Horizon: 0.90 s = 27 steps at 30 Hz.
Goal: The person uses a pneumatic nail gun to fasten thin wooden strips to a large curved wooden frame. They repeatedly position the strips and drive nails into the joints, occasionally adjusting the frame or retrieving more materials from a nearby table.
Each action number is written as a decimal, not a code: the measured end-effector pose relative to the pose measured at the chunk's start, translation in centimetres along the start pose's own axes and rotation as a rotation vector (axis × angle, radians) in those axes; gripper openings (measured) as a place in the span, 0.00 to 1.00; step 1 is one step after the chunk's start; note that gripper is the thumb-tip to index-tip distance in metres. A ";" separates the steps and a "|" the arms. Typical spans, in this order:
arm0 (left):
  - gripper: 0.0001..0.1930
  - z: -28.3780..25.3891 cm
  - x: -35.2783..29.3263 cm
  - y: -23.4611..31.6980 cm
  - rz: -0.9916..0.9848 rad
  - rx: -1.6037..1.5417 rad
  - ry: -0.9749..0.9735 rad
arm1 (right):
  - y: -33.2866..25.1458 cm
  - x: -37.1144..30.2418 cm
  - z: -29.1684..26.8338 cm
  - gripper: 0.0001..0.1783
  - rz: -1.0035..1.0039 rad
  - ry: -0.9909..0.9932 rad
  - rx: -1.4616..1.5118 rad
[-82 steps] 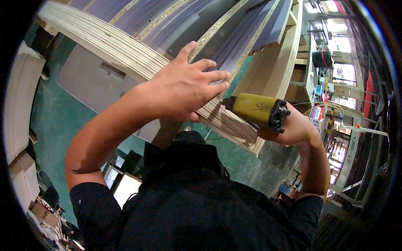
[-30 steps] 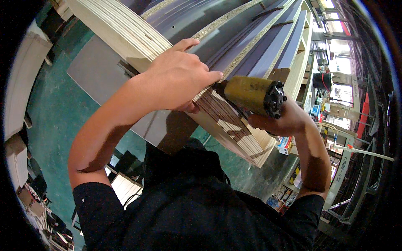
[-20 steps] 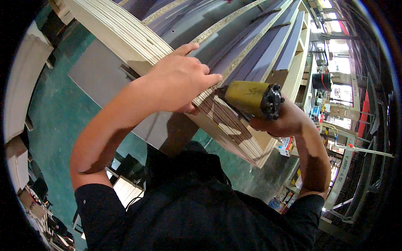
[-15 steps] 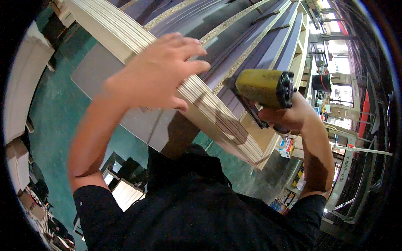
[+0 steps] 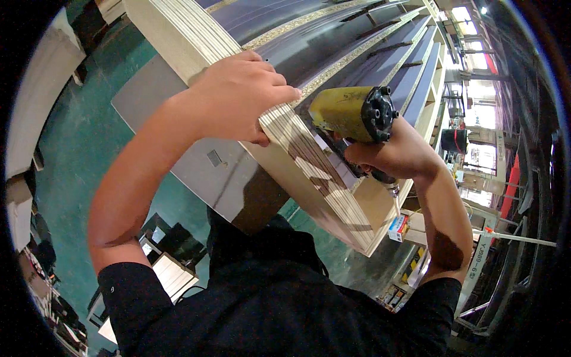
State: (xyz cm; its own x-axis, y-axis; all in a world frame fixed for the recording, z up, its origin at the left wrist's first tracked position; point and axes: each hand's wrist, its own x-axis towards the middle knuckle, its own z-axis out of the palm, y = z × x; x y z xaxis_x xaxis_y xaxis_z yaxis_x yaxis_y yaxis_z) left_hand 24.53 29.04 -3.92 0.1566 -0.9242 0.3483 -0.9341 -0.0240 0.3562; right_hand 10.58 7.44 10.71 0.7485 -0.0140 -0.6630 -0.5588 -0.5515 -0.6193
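I observed the left hand [image 5: 241, 98] clasped around the pale, layered plywood edge [image 5: 315, 169] at frame centre; it had been splayed a moment earlier, so I judged the edge steadied again. The right hand [image 5: 398, 149] gripped the yellow-bodied, black-capped, pistol-shaped nailer [image 5: 345, 113], right of centre; I could not confirm nose contact. Purple-grey boards [image 5: 321, 47] occupied upper centre; green floor [image 5: 77, 143] showed at left.

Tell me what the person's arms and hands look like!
The left hand and right hand are bare, with no gloves. The forearms are bare too. The black shirt has short sleeves, and the left sleeve has a tiny pale mark.
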 end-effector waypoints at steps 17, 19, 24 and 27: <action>0.35 -0.8 0.5 0.1 -0.086 -0.092 -0.058 | 0.0 1.6 0.1 0.32 -0.191 -0.017 -0.096; 0.34 -0.9 0.6 0.2 -0.093 -0.079 -0.066 | 0.0 1.7 0.0 0.32 -0.139 -0.020 -0.079; 0.34 -1.1 0.6 0.1 -0.103 -0.067 -0.065 | -1.2 1.4 0.2 0.31 0.062 -0.027 -0.039; 0.34 -0.9 0.6 0.0 -0.119 -0.052 -0.081 | -0.7 1.6 0.3 0.29 -0.066 -0.026 -0.069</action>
State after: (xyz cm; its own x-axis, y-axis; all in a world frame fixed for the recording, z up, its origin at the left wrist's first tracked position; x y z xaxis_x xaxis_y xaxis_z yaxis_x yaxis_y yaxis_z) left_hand 24.92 28.79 -2.92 0.2367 -0.9439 0.2302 -0.8922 -0.1173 0.4362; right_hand 12.10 8.06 9.95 0.7728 0.0452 -0.6330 -0.4823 -0.6065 -0.6321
